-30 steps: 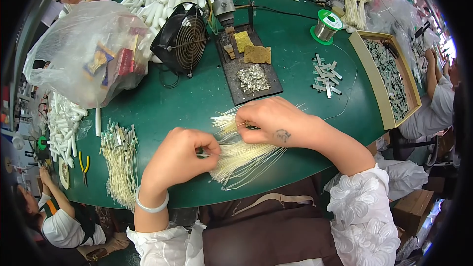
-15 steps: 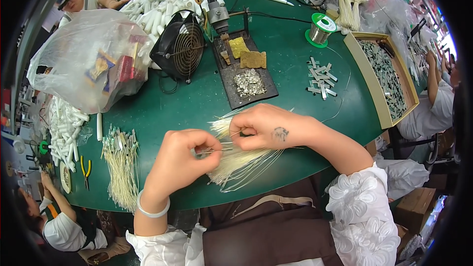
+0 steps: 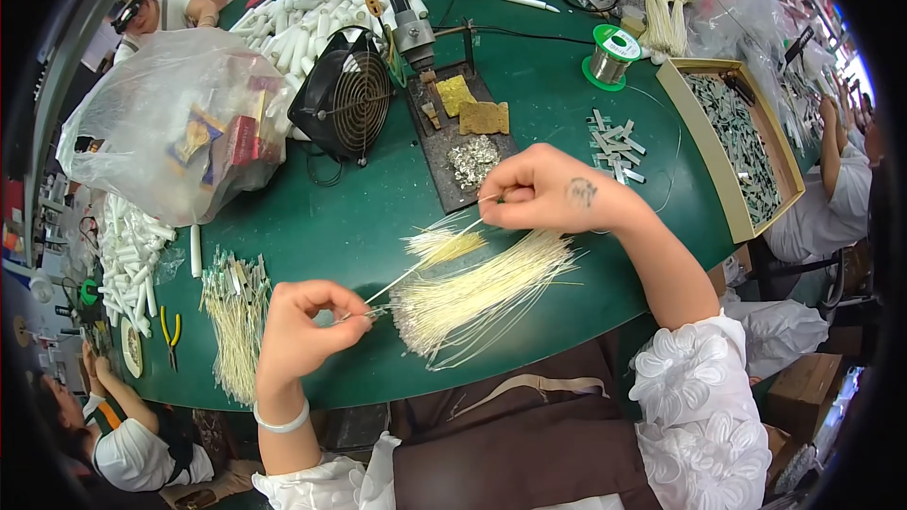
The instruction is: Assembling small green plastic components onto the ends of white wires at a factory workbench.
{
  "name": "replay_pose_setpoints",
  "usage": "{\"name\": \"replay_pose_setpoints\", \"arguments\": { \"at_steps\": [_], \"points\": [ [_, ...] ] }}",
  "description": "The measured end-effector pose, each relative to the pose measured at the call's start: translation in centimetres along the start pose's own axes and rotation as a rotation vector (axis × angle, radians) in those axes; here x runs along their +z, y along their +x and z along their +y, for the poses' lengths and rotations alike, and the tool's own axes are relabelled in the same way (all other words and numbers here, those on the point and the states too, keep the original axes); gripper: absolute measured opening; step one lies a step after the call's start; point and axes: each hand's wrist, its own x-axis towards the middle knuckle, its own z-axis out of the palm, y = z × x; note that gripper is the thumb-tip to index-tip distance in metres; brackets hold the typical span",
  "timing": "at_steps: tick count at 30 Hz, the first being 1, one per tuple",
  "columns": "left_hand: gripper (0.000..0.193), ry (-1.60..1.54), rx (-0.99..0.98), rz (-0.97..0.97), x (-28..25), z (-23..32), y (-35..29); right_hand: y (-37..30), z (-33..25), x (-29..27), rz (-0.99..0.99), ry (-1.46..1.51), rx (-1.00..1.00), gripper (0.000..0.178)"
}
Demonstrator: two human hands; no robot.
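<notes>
A thin cream-white wire (image 3: 404, 276) stretches taut on a slant between my two hands. My left hand (image 3: 307, 332) pinches its lower end, where small metallic bits show at the fingertips. Its upper end is pinched between the thumb and finger of my right hand (image 3: 548, 191), over the table just before the dark soldering stand. Under and beside the wire lies a bundle of pale yellow wires (image 3: 487, 295), with a smaller bunch of wires (image 3: 449, 246) behind it. Left of my left hand rests a bundle of wires with small strips at their tips (image 3: 236, 321).
Behind stand a black fan (image 3: 345, 94), a stand plate (image 3: 444, 165) with sponges and solder scraps, and a solder spool (image 3: 612, 59). Small grey strips (image 3: 616, 146) lie right; more fill a box (image 3: 688, 132). Yellow-handled pliers (image 3: 171, 335) and a plastic bag (image 3: 142, 132) sit left.
My hands have moved apart from over the bundle, left hand down and left, right hand up and right. The wire now shows stretched between them.
</notes>
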Motion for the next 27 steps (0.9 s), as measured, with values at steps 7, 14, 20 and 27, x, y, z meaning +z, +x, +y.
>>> {"name": "replay_pose_setpoints", "arguments": {
  "at_steps": [7, 14, 20, 27],
  "points": [
    [0.005, -0.06, -0.087, -0.018, -0.3, -0.8, -0.5, -0.1, 0.3, -0.8, 0.07, 0.108, 0.066, 0.013],
    [0.004, 0.151, 0.22, 0.264, 0.9, 0.0, 2.4, -0.3, -0.6, 0.3, 0.072, 0.145, 0.075, 0.012],
    [0.009, -0.305, -0.057, -0.014, 5.4, 2.8, 6.0, -0.1, -1.6, 3.5, 0.185, 0.042, -0.053, 0.011],
    [0.012, -0.474, -0.051, -0.018, 6.6, 2.7, 6.5, 0.0, -1.1, 3.5, 0.309, -0.052, -0.035, 0.012]
  ]
}}
